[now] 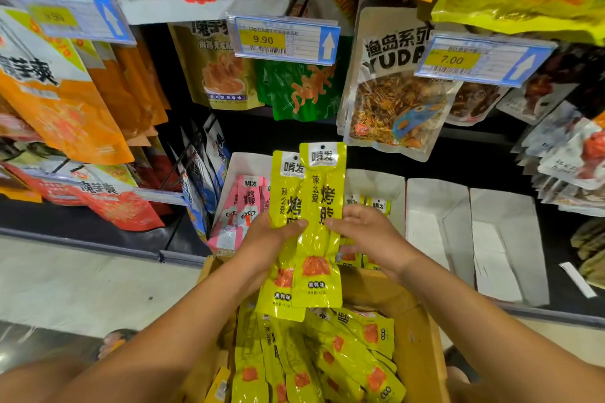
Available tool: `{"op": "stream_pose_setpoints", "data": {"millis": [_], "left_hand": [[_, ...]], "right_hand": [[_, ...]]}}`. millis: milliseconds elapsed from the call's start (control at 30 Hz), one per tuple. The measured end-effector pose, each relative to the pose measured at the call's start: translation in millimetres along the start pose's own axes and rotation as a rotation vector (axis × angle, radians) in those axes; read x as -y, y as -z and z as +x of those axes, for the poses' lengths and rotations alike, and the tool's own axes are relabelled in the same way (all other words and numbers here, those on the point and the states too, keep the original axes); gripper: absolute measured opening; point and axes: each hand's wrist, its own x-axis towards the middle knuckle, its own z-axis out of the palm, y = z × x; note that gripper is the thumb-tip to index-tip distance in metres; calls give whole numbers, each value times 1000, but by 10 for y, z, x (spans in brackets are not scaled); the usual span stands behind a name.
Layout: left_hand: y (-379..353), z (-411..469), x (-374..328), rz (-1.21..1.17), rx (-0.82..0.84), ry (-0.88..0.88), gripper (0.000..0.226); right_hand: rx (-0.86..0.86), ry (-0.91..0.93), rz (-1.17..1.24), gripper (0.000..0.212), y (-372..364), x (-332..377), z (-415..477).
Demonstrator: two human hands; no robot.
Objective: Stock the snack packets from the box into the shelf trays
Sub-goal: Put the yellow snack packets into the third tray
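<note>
One box [419, 337] near me, heaped with yellow packets [327, 366] too jumbled to count, and four white trays [438, 206] on the far shelf. A pair [322, 193] is up over the box: left hand [265, 239] clamped round both, right hand [366, 232] pinching the front one's edge. They look slick and barely overlapped, so I reckon the back one could slip and drop.
</note>
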Motion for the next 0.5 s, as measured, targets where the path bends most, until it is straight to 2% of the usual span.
{"op": "stream_pose_setpoints", "data": {"millis": [67,133,267,400,500], "left_hand": [[20,36,-4,14,-23,-17,35],[14,66,-1,37,-46,-14,32],[-8,132,-4,46,-120,30,22],[-12,166,-43,89,-132,50,24],[4,180,-38,125,-129,38,23]], "right_hand": [[19,-30,-47,80,-36,-128,31],[-10,-35,-31,68,-47,-160,50],[-92,-69,-34,26,78,-113,56],[-167,-150,-2,26,342,-176,143],[-272,-211,-5,15,595,-242,258]]}}
